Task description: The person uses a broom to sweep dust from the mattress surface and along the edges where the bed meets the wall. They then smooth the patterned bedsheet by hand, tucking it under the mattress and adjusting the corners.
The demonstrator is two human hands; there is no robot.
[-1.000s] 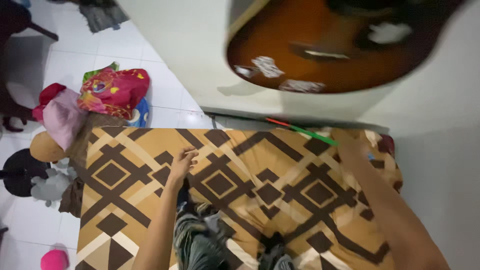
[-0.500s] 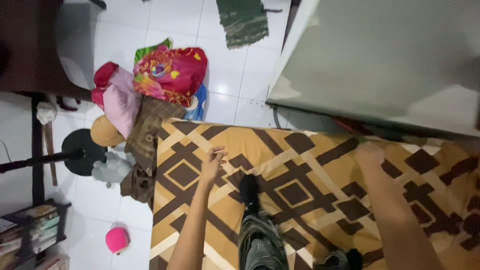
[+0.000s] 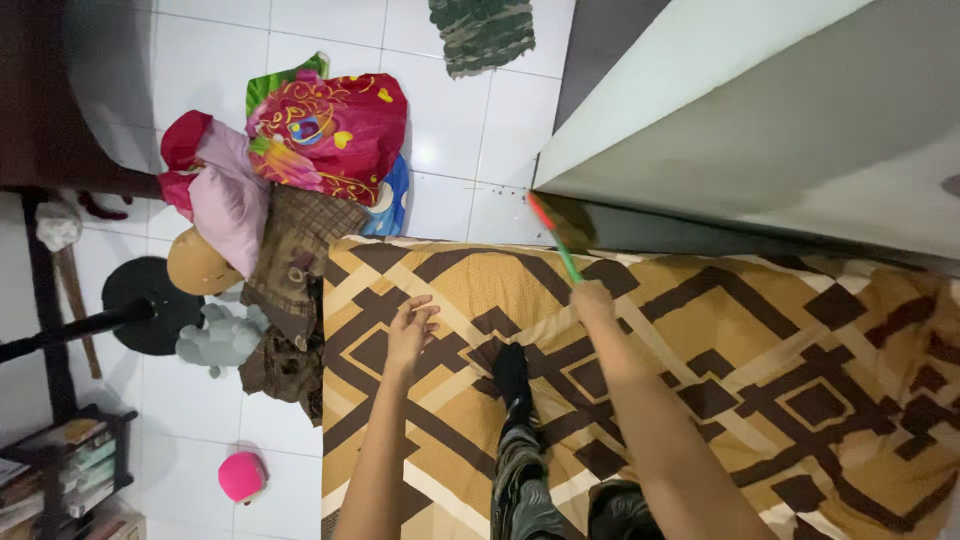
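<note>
My right hand (image 3: 592,300) grips the green handle of a small broom (image 3: 556,228) whose orange-and-green shaft points up and left toward the gap between the bed and the wall. My left hand (image 3: 411,333) hovers open, fingers spread, just above the brown-and-tan patterned bedsheet (image 3: 760,340). My leg in dark patterned trousers with a black sock (image 3: 512,372) rests on the sheet between my arms.
A heap of pillows and cloth, with a red floral cushion (image 3: 335,132) on top, lies on the white tiled floor left of the bed. A black stand base (image 3: 150,305), a pink ball (image 3: 243,476) and a shelf of books (image 3: 60,465) stand further left. A pale wall (image 3: 760,130) borders the bed.
The view has swung left, away from the guitar, to the bed's end. My right hand moved toward the bed's edge, and the broom points at the gap by the wall.
</note>
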